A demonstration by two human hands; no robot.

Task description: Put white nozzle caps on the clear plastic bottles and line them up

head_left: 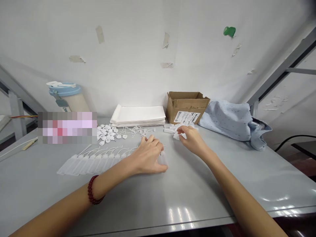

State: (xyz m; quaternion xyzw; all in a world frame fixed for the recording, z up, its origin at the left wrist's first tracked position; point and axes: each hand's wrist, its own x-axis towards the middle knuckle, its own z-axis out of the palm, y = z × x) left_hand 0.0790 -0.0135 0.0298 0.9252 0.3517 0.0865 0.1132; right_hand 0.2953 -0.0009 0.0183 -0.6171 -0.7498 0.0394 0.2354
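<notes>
A row of flat translucent white plastic pieces with thin cord loops (pixel 91 164) lies overlapped on the grey table. My left hand (pixel 148 156) rests over its right end, thumb and fingers closed about the last translucent piece (pixel 163 158); the palm hides its neighbours. Further back, my right hand (pixel 191 140) is at a small heap of clear-white plastic pieces (pixel 168 130), fingers curled in a pinch. A whitish translucent bit (pixel 182 135) shows at those fingertips, its shape partly covered. Small round white tabs (pixel 107 133) and loose white cords (pixel 137 131) lie behind the row.
Against the wall are a stack of white sheets or envelopes (pixel 138 115), an open cardboard box (pixel 187 107) and a light blue cloth (pixel 229 120). At left stand a blue-lidded tumbler (pixel 71 97) and a blurred-out pinkish item (pixel 67 127). The grey table's front edge (pixel 197 223) runs below.
</notes>
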